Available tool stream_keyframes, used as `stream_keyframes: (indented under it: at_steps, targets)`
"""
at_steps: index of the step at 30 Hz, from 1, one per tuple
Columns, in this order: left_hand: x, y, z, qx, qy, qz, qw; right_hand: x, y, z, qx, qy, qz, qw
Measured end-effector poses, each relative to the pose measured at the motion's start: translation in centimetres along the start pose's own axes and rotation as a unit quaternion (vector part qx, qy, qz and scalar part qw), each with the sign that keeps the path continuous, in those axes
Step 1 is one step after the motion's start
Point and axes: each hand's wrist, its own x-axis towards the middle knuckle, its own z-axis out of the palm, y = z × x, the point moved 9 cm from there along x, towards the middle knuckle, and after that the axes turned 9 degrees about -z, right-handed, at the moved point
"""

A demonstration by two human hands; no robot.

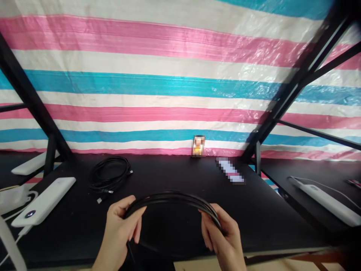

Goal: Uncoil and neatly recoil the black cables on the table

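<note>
A coiled black cable (172, 196) arches between my two hands just above the black tabletop near its front edge. My left hand (121, 226) pinches the coil at its left side, thumb on top and fingers curled beneath. At the right side my right hand (221, 229) is closed round the same strands. A length of the cable hangs down below my left hand; the lower part of the loop is hard to make out against the dark surface. Farther back on the left lies a second coiled black cable (109, 175), its metal plugs showing.
White power banks lie at the left (46, 201) and on the right-hand table (328, 203), each with a white cord. A blurred-out phone-shaped item (230, 170) and a small pixelated object (198, 146) are at the back. Black metal braces (282, 98) flank the table (169, 173) before a striped sheet.
</note>
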Motion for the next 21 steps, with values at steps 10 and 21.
stream_keyframes:
  at_steps: [10, 21]
  targets:
    - [-0.4, -1.6, 1.3, -0.011, -0.038, -0.062, 0.997, 0.2, 3.0, -0.8, 0.218, 0.152, 0.045, 0.963]
    - [-1.9, -3.2, 1.0, -0.124, 0.018, -0.13, 0.984, -0.4, 4.7, 5.8, 0.36, 0.038, 0.135, 0.923]
